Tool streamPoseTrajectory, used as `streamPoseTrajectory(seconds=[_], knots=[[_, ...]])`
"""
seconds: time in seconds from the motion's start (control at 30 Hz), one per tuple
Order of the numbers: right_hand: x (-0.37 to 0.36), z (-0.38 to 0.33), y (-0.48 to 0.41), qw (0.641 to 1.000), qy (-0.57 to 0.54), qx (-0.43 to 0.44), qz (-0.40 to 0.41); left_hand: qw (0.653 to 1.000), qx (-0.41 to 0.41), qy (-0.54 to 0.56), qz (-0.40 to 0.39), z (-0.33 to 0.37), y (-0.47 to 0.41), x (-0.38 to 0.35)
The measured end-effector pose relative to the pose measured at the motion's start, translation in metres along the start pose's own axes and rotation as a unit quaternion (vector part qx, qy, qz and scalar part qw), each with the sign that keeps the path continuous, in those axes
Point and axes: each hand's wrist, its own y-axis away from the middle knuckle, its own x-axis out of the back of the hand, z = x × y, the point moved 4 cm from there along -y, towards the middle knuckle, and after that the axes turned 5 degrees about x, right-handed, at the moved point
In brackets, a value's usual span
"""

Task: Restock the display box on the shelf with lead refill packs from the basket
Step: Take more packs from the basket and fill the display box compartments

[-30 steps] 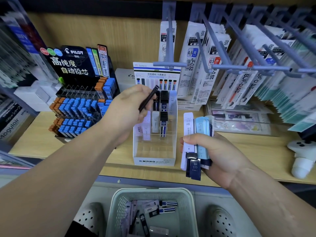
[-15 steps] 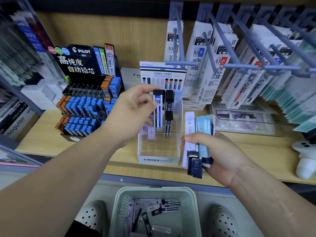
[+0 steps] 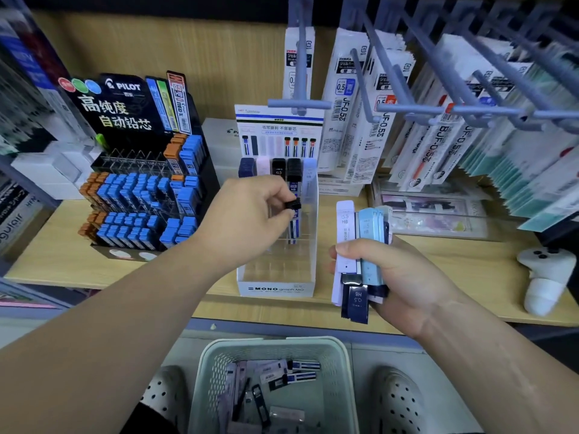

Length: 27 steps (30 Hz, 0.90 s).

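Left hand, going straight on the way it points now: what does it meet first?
Probably the display box: the left hand pinches a black-capped pack by its top inside it, slots directly below. Depth is unclear; the standing back-row packs might come first.

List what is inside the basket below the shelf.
The basket holds loose lead refill packs, some pale, some dark, lying at mixed angles. Anything beneath them is covered, and the near end runs out of frame.

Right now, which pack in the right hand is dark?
The navy pack printed 0.5 HB, jutting below the right hand; the white pack and light blue packs jut above it.
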Motion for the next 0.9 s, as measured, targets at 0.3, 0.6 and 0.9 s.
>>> streamPoseTrajectory(seconds=[0.3,0.6,0.9], knots=[[0.005,0.000,0.002,1.000,-0.008,-0.001,-0.008,0.984,-0.084,-0.157,0.016,0.000,-0.002,-0.015],[-0.006,0.002,0.003,0.999,0.005,-0.004,-0.048,0.998,0.041,0.041,0.001,0.019,0.003,-0.004],[-0.032,0.012,0.002,0.994,0.020,-0.013,-0.103,0.875,0.312,0.343,-0.139,0.013,0.041,-0.028]])
